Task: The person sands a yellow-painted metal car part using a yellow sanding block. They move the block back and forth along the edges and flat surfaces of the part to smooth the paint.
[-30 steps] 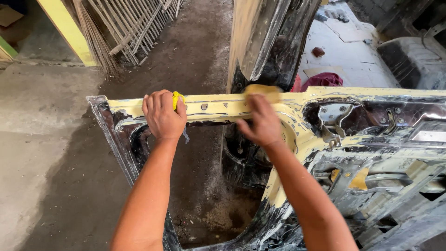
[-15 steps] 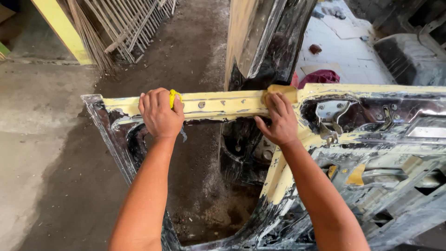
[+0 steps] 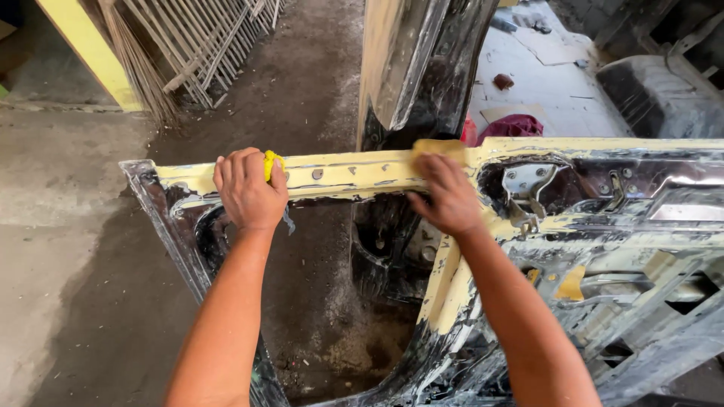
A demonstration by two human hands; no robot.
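The left hand (image 3: 249, 188) curls shut over a yellow cloth (image 3: 270, 163) at the left end of a car door frame's (image 3: 596, 226) cream top edge, the right hand (image 3: 446, 197) presses a tan sanding pad (image 3: 437, 148) flat mid-edge with fingers extended, above dusty concrete floor (image 3: 68, 226), metal grilles (image 3: 204, 45) behind.

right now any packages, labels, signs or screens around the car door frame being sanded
No readable labels, signs or screens show.
Flat cardboard pieces: brown, lying on the pale floor behind the door.
Small yellowish tape patch: stuck on the stripped metal car door frame, lower right of the right hand.
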